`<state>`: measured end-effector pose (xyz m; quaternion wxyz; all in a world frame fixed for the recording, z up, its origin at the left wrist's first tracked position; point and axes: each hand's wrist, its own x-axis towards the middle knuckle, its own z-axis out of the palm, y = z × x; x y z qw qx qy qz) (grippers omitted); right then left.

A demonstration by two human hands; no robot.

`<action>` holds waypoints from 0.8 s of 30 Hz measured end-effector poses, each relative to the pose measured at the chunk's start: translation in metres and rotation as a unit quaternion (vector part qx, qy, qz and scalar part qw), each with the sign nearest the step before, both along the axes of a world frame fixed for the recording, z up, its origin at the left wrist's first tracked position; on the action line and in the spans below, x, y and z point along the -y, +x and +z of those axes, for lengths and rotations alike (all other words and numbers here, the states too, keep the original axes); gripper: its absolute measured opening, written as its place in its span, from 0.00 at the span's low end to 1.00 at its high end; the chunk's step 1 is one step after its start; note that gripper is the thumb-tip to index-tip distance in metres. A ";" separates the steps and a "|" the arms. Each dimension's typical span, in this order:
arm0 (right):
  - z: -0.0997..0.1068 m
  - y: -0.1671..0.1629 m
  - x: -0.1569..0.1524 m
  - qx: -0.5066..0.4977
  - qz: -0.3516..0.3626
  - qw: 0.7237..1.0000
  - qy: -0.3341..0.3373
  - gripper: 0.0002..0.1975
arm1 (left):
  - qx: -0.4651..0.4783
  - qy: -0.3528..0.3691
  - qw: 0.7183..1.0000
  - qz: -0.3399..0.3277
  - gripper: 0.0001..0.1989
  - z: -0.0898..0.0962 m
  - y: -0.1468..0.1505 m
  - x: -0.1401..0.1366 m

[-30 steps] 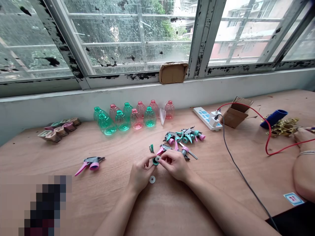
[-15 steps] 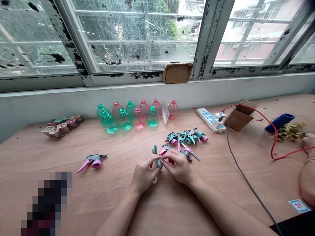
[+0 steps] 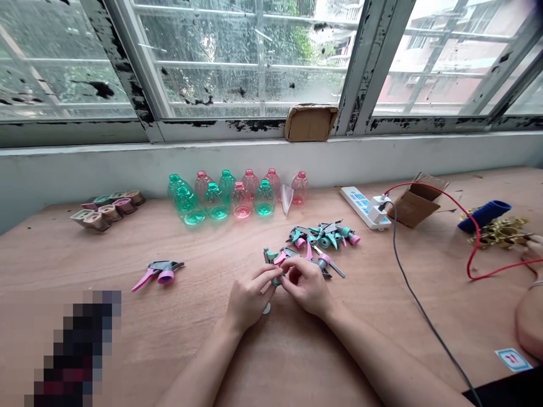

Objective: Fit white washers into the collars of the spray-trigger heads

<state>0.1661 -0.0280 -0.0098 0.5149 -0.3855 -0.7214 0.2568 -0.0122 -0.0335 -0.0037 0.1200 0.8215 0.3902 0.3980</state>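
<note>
A green and grey trigger spray head (image 3: 270, 256) is held between my two hands, its collar toward me. My left hand (image 3: 251, 297) is closed round its collar from the left. From the right, the thumb and fingers of my right hand (image 3: 309, 287) pinch at the same collar; the fingers partly hide it. Just under my left fingers a small white disc (image 3: 266, 308) lies on the table. Beyond my right hand are pink and grey spray heads (image 3: 324, 261) and a pile of green, grey and pink ones (image 3: 324, 234). A metal tool (image 3: 336, 268) lies among them.
Green and pink bottles (image 3: 216, 202) stand along the wall. A lone pink spray head (image 3: 164, 272) lies left. A power strip (image 3: 360, 204), grey cable (image 3: 407, 278), open carton (image 3: 413, 206) and blue tube (image 3: 483, 216) are right. Another person's hand (image 3: 535, 246) is at the right edge.
The spray head has tilted between my fingers, so the pale round inside of its collar no longer shows. Both hands stay in about the same place. The view has shifted slightly.
</note>
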 end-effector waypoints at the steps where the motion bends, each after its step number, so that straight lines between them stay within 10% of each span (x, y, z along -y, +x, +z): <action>1: 0.000 0.000 0.000 0.000 0.002 1.000 0.000 0.05 | -0.003 0.003 1.000 0.001 0.16 0.000 -0.001 0.000; 10: 0.004 0.002 -0.001 0.078 -0.055 0.975 0.200 0.05 | 0.006 0.064 0.998 0.017 0.14 -0.001 -0.001 -0.003; 24: 0.003 0.005 0.000 0.089 -0.030 0.979 0.181 0.07 | -0.022 0.103 0.994 0.041 0.14 0.001 0.001 -0.001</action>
